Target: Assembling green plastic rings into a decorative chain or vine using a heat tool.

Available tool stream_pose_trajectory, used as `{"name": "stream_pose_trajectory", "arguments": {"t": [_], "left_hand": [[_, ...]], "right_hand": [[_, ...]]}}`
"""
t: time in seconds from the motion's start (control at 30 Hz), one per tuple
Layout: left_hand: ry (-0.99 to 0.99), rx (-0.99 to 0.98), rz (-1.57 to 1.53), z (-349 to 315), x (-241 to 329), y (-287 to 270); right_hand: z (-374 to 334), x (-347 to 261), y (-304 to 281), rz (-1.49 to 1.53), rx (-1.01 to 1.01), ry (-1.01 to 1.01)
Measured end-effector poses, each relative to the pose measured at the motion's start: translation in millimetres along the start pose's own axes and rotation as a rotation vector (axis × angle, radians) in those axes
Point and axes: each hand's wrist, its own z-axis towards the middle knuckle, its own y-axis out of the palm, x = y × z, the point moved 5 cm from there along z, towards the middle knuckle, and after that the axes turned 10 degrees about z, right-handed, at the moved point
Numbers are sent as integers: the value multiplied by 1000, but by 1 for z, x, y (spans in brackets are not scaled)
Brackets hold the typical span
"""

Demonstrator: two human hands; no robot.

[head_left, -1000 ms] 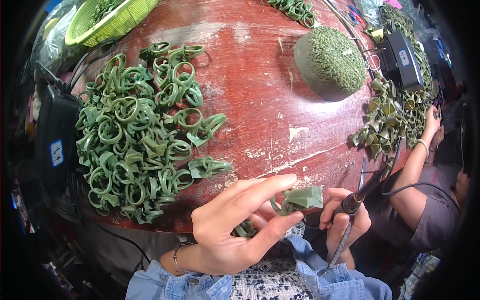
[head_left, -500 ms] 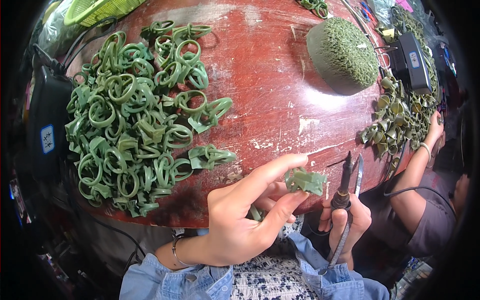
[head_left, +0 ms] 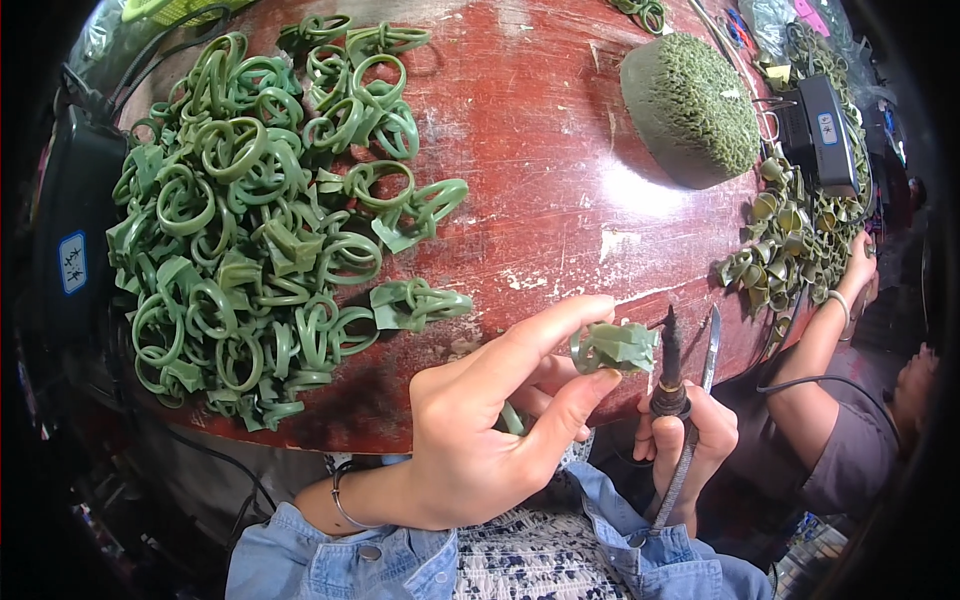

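Nearest the lower edge, the left hand is pinching a green wax ring piece between thumb and forefinger, while the right hand is gripping a corded wax pen with a thin blade upright just beside that piece. Beyond both hands, a red-brown table is carrying a heap of green wax rings at left and a green studded dome at far right, where another person's arm is reaching toward smaller wax pieces.

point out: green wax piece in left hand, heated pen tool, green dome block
green wax piece (head_left: 615,346), head view, its flat top face
heated pen tool (head_left: 670,385), head view, dark grip collar
green dome block (head_left: 700,105), head view, textured top
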Motion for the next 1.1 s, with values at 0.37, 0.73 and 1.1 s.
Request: {"name": "stream_pose_trajectory", "arguments": {"t": [0.37,0.73,1.1], "left_hand": [[-12,-10,-16,1,0,1],[-11,-2,-13,0,0,1],[-20,13,-27,-1,-1,0]], "right_hand": [[-2,-1,-3,34,-15,77],[-1,-2,-1,15,-20,74],[0,-3,0,17,-8,51]]}}
